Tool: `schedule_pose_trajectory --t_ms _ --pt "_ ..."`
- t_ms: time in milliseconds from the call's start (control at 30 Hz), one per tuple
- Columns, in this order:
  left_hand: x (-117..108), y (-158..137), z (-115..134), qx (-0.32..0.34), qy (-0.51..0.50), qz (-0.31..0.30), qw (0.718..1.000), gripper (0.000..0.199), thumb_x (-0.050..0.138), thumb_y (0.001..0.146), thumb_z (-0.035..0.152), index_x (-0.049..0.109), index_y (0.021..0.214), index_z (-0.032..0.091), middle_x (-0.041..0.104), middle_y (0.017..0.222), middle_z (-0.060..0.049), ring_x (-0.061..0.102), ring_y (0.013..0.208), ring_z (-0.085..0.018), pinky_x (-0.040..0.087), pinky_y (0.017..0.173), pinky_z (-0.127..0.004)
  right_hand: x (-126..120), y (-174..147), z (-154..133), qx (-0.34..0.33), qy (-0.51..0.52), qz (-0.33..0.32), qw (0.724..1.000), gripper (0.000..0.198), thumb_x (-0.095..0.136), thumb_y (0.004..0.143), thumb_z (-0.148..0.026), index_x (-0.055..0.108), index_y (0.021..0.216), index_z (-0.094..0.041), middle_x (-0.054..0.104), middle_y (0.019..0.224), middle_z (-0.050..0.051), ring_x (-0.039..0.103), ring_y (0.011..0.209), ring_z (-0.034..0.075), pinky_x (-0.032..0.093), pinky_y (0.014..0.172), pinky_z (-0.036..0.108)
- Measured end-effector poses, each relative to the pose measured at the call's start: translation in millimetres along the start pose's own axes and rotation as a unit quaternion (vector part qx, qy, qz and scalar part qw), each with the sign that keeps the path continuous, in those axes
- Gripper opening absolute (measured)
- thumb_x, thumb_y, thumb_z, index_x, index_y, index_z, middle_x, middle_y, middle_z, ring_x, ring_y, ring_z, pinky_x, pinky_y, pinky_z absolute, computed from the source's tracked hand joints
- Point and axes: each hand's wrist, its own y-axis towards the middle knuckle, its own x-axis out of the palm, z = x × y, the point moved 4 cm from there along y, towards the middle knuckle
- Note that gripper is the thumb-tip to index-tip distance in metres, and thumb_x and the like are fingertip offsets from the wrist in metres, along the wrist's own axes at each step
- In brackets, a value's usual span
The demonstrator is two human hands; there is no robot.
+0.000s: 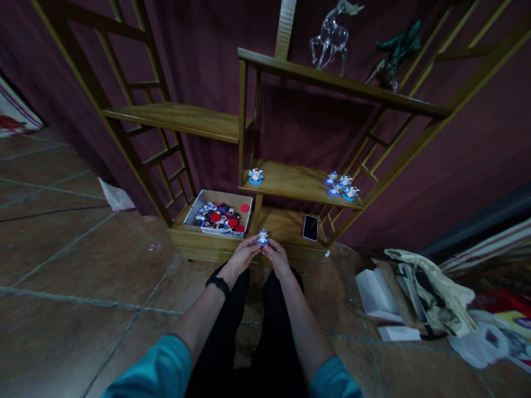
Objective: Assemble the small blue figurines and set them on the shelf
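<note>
Between my two hands is a small purple-and-white figurine (263,237), upright on a round purple base. My left hand (244,253) pinches the base from the left, and my right hand (276,255) grips it from the right. Just beyond, a white cardboard box (193,209) on the lowest shelf holds many mixed figurines and red discs (233,223). On the shelf above, a blue-based figurine (256,176) stands at the left end. Several blue and purple-based figurines (350,192) stand grouped at its right end.
The wooden display rack (244,121) has uprights and stepped shelves. A phone (310,228) lies on the lowest shelf. Up top stand a clear glass deer (332,36) and a green sculpture (396,52). White boxes (378,294), a cloth bag (435,282) and plastic bags (479,340) lie on the floor at right.
</note>
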Motion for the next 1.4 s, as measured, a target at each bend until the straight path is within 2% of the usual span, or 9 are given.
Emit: schedule_pose_trajectory --t_ms 667,867,1400 --pt "1.4 -2.8 1.1 0.001 -0.024 0.006 1.000 0.038 0.071 0.064 0.004 0.067 0.101 0.012 0.069 0.096 -0.010 0.064 0.083 -0.014 0.048 0.081 -0.027 -2.3 3.4 4.1 0.010 0.024 0.020 0.999 0.044 0.077 0.055 -0.035 0.067 0.094 -0.018 0.070 0.086 0.005 0.065 0.072 0.016 0.053 0.073 0.034" --pt "2.0 -3.5 2.2 0.001 -0.021 0.003 1.000 0.035 0.071 0.066 0.008 0.067 0.101 0.012 0.069 0.094 -0.010 0.064 0.081 -0.014 0.048 0.080 -0.027 0.5 0.2 0.8 -0.001 -0.003 -0.017 1.000 0.039 0.076 0.057 -0.034 0.067 0.093 -0.020 0.070 0.086 0.003 0.065 0.078 0.017 0.052 0.075 0.033" --pt "1.6 -3.1 1.5 0.004 -0.034 0.010 0.999 0.033 0.069 0.067 0.007 0.067 0.100 0.012 0.069 0.092 -0.010 0.064 0.081 -0.016 0.048 0.080 -0.028 3.8 -3.2 -3.2 -0.003 -0.005 0.010 1.000 0.040 0.075 0.059 -0.038 0.066 0.093 -0.019 0.068 0.082 0.003 0.063 0.070 0.014 0.052 0.072 0.031"
